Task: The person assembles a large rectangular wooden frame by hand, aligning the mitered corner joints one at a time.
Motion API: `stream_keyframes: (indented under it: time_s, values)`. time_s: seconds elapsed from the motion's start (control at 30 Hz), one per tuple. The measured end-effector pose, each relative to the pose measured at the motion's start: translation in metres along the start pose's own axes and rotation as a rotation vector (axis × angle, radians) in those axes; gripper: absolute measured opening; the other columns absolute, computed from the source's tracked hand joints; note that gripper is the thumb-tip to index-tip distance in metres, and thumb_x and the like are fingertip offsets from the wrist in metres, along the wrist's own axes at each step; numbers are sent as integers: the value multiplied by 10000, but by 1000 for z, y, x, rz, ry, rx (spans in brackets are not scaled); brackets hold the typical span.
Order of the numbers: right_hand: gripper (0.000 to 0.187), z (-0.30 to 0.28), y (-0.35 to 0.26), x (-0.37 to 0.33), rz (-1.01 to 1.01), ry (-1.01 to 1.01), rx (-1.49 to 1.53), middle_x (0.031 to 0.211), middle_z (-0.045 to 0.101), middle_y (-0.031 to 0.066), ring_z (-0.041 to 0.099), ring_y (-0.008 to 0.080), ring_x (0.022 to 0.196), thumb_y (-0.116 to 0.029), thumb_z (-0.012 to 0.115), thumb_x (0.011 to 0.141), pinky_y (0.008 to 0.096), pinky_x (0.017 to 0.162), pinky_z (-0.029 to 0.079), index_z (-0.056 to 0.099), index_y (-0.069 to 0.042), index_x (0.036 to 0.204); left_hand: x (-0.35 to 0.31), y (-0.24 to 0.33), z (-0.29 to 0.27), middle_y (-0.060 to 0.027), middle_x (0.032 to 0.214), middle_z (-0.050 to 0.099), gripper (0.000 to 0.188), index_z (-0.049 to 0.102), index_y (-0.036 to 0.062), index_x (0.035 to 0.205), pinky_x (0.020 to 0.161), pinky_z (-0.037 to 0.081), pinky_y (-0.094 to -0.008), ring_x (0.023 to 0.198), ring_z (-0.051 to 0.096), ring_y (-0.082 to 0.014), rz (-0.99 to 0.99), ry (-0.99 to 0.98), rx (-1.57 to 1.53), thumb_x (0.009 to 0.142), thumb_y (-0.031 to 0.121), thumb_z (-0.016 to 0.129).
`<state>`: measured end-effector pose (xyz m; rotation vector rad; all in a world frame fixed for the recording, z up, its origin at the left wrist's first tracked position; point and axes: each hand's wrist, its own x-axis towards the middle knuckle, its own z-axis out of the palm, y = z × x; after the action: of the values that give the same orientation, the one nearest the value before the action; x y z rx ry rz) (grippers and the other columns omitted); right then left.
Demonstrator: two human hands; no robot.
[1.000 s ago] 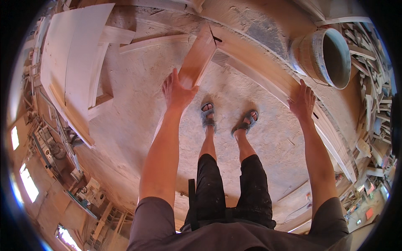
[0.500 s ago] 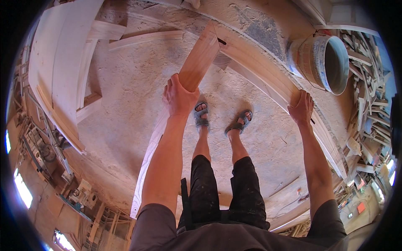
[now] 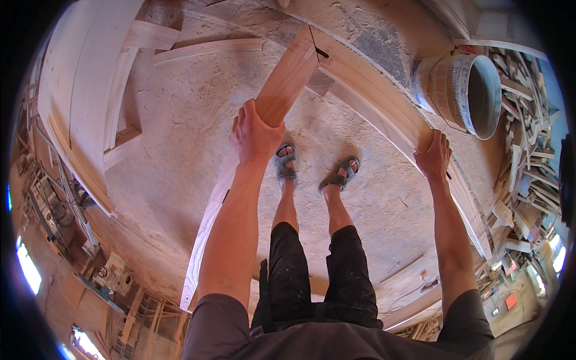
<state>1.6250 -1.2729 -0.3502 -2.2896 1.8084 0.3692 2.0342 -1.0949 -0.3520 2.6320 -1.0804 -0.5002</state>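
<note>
My left hand (image 3: 258,135) is closed around a pale wooden board (image 3: 287,81), which runs on beneath my left forearm toward the lower left. At the far end, its angled tip meets the angled end of a second long board (image 3: 372,84). A short dark slot or piece (image 3: 322,53) shows beside that seam. My right hand (image 3: 434,157) grips the second board along its length on the right. This board continues past my wrist toward the lower right. The undersides of both boards, and my fingertips beneath them, are hidden.
A worn bucket (image 3: 459,93) lies at the far right, before a heap of wood offcuts (image 3: 534,162). Large pale panels (image 3: 81,90) lean on the left, and a loose wooden strip (image 3: 210,50) lies on the floor. My sandalled feet (image 3: 286,163) stand between the boards.
The boards' corner has shifted slightly away and to the right, and the seam looks more closely lined up. Both hands keep their holds. The whole view has tilted a little.
</note>
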Motion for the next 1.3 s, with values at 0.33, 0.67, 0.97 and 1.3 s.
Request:
stream_keyframes:
  time_s: [0.33,0.67,0.97,1.3]
  values:
    - [720,-4,-5,-2,16,-2,-12,1273,588,172,530,390,1235,-121,866,671,529,1054,411,524,-92,1304,2,2,-2,-182,1199,651,667,505,76,1262,946,512,-547,1137,626,-406,-53,-44,-36,743,303,857]
    - [728,-5,-5,-3,-4,3,-19,1257,581,179,535,400,1224,-128,888,665,548,1034,411,509,-86,1285,1,6,-6,-188,1248,643,697,494,67,1298,999,492,-529,1177,611,-406,-75,-82,-15,751,299,857]
    - [716,-10,-6,-6,-2,25,23,1240,568,174,529,380,1210,-126,893,681,525,1046,388,507,-82,1283,-1,8,0,-203,1228,650,764,486,60,1320,974,516,-529,1145,637,-409,-29,-2,49,728,355,869]
    - [1067,-20,-11,-18,-18,39,72,1514,446,164,371,371,1455,-108,912,686,542,1219,255,324,-125,1576,1,-2,-14,-238,1451,529,1004,347,18,1520,1128,425,-488,1345,512,-407,-36,-199,40,741,365,877]
